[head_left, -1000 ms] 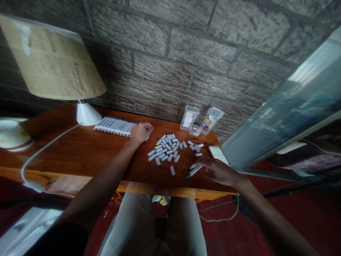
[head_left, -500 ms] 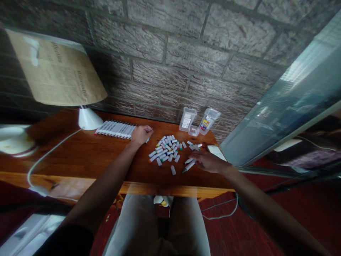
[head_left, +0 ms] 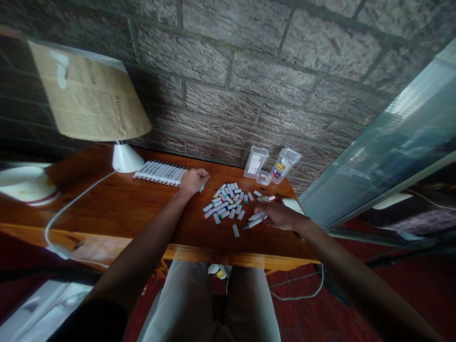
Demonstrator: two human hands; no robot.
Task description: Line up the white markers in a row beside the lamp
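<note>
My left hand (head_left: 193, 180) is closed round a marker with a red tip at the right end of a neat row of white markers (head_left: 160, 173) lying on the wooden desk (head_left: 117, 209). A heap of loose white marker caps (head_left: 228, 202) with coloured ends lies in the middle. My right hand (head_left: 280, 216) rests to the right of the heap, fingers curled over two uncapped markers (head_left: 254, 220) that lie on the desk.
Two clear plastic marker boxes (head_left: 272, 166) stand against the brick wall. A phone (head_left: 294, 205) lies by my right hand. A lamp (head_left: 90, 102) with a white base and cable stands at the left, beside a plate (head_left: 24, 183). A window is at the right.
My right hand has slid left and further onto the desk, closing over the two loose markers. My left hand has stayed at the end of the row.
</note>
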